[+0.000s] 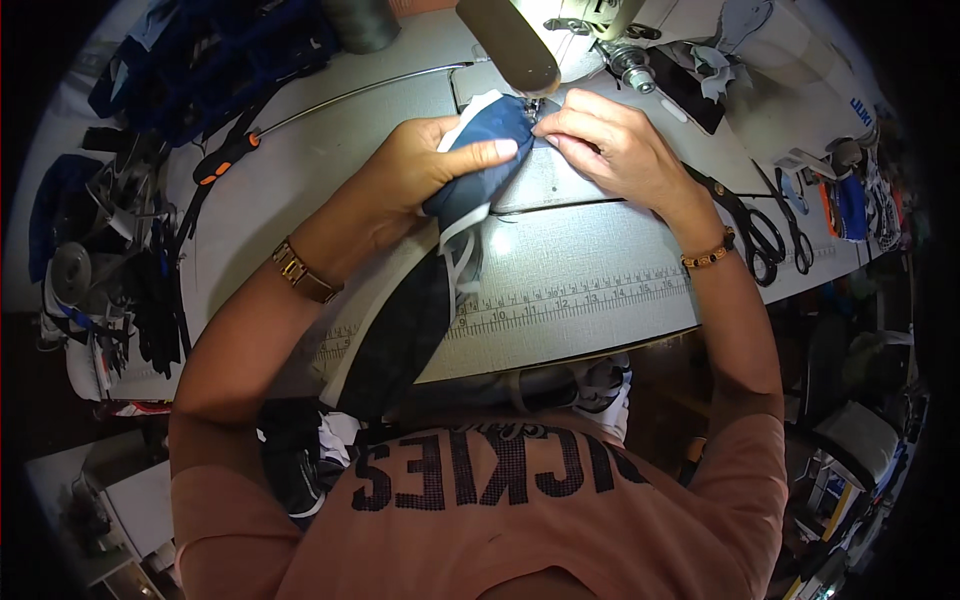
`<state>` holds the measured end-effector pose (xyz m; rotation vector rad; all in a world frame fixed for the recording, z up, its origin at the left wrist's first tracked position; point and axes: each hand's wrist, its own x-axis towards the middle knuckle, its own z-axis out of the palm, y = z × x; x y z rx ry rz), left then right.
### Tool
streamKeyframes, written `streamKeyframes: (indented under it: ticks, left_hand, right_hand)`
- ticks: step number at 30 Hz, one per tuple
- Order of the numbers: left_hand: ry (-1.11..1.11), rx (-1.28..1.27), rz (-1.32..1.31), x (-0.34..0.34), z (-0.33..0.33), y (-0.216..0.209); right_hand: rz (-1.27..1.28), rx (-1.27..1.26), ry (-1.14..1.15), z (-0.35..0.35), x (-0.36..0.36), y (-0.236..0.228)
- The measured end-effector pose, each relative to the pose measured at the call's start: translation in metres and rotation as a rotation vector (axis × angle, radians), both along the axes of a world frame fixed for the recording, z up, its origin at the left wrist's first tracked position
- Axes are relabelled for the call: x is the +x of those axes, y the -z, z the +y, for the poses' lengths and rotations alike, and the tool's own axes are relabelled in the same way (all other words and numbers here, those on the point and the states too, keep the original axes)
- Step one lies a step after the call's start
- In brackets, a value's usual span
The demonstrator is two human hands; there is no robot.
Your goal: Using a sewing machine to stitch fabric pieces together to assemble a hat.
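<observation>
A navy-blue piece of fabric [490,128] with white edging lies under the needle area of a sewing machine [515,50]. My left hand [425,160] grips it from the left, thumb on top and fingers beneath. Close to the presser foot [536,108], my right hand [607,140] pinches the fabric's right edge between thumb and fingertips. A longer black panel with a white border [395,330] hangs from the held part over the table's front edge toward my lap. The fingers of my left hand are partly hidden under the cloth.
An orange-and-black screwdriver [228,158] lies on the left of the table [590,250]. Black scissors [755,235] and small snips [797,240] are at the right. A phone [690,95] sits behind my right hand. Blue fabric [220,60] is piled at the far left.
</observation>
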<state>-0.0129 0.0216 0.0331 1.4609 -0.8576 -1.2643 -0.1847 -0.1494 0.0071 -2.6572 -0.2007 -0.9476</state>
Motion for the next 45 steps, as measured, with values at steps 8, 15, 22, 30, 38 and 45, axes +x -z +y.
streamKeyframes:
  ticks: [8,15,22,30,38,45]
  left_hand:
    - [-0.026,-0.142,-0.096,0.001,0.002,0.002]
    - [-0.116,-0.256,-0.217,-0.002,0.0,0.017]
    - [-0.136,-0.314,-0.222,-0.005,-0.001,0.019]
    - [-0.081,-0.375,-0.314,-0.005,0.002,0.018]
    - [0.271,-0.751,-1.358,0.004,-0.015,0.02]
    - [0.257,-0.639,-1.235,0.002,-0.011,0.028]
  right_hand:
    - [-0.008,0.02,0.012,0.001,0.001,-0.001]
    - [-0.003,0.052,0.045,0.01,0.008,0.001]
    - [-0.003,0.052,0.064,0.013,0.008,-0.001]
    - [0.019,-0.022,0.01,0.016,0.005,-0.004]
    - [0.118,-0.206,-0.001,0.019,-0.011,-0.011]
    - [0.228,-0.099,-0.102,0.009,-0.02,-0.017]
